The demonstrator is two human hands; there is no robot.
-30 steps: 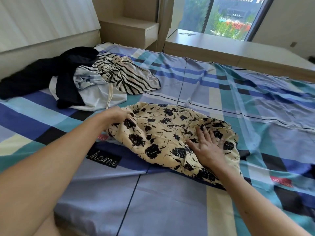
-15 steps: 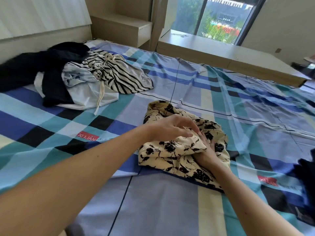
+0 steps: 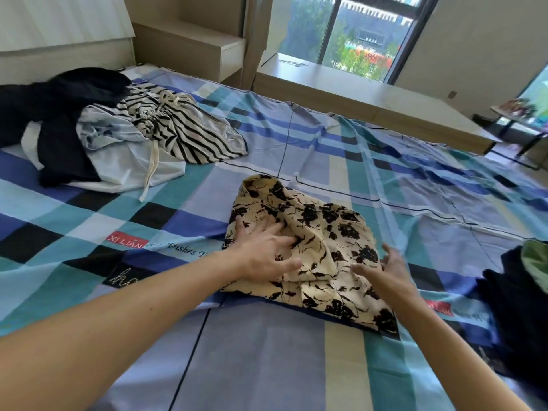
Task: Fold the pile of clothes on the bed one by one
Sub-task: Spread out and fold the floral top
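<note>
A cream garment with black flower print (image 3: pixel 323 232) lies folded over in the middle of the bed. My left hand (image 3: pixel 267 250) presses flat on its left part with fingers spread. My right hand (image 3: pixel 385 266) hovers with straight fingers over the garment's right edge, holding nothing. A pile of unfolded clothes (image 3: pixel 118 134) sits at the far left: a black piece, a pale white one with a drawstring, and a black-and-white striped one (image 3: pixel 189 134).
The bed carries a blue, teal and black checked sheet (image 3: pixel 415 203). Dark and green clothes (image 3: pixel 525 280) lie at the right edge. A wooden ledge (image 3: pixel 355 93) and window run behind the bed, with a nightstand (image 3: pixel 192 51) at the back left.
My left hand let go of the folded-over flap and now presses flat on the garment. My right hand came out from under the fold and lifted to the right edge.
</note>
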